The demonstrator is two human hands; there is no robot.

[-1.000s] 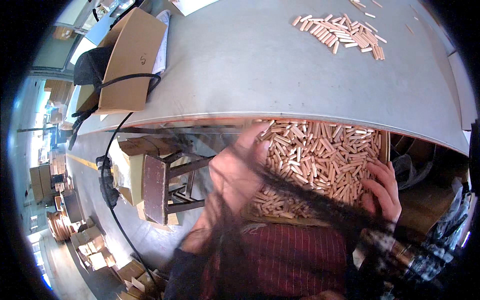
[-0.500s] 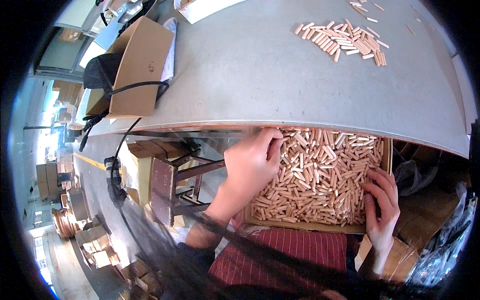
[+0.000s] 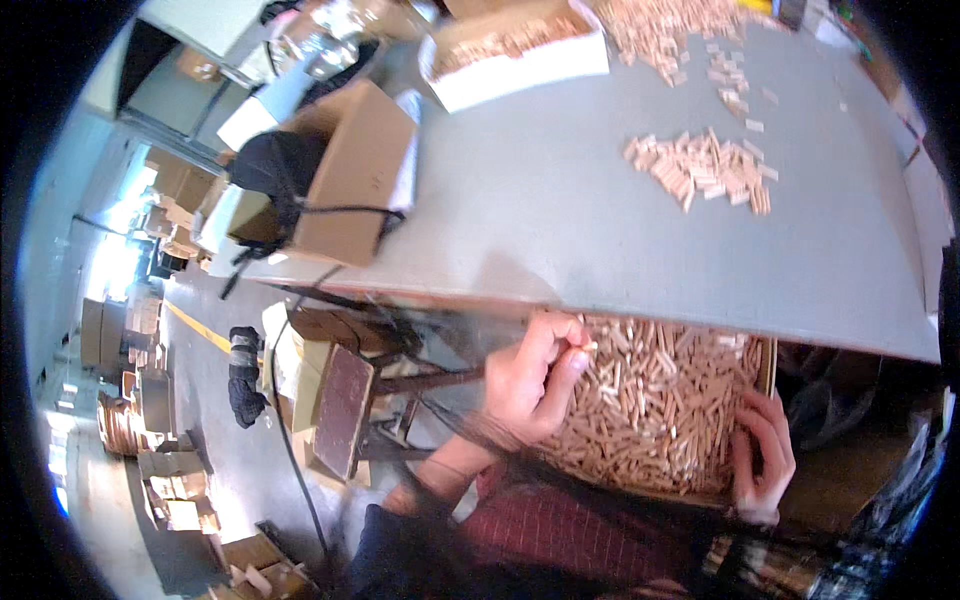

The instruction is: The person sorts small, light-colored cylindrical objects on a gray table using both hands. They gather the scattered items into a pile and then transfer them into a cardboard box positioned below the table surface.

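A shallow cardboard box point(image 3: 768, 368) full of short wooden dowels point(image 3: 650, 405) rests on my lap, its far side under the table edge. Over the box's left side, my left hand point(image 3: 530, 385) is closed in a pinch. A small pale wooden dowel point(image 3: 590, 348) shows between its thumb and forefinger. My right hand point(image 3: 762, 450) grips the box's right wall, the fingers curled over the rim against the dowels inside. Dark strands of hair partly cover my left forearm.
On the grey table point(image 3: 500, 230) lie a small dowel pile point(image 3: 700, 168) and a larger dowel heap point(image 3: 680, 25). A white box point(image 3: 520, 78) of dowels stands at the back, an open cardboard box point(image 3: 355, 175) at left. A brown stool point(image 3: 342, 410) stands left of me.
The view has shifted, so the table and box appear lower and more of the table's back shows. My left hand has turned, and a dowel end now shows in its pinch.
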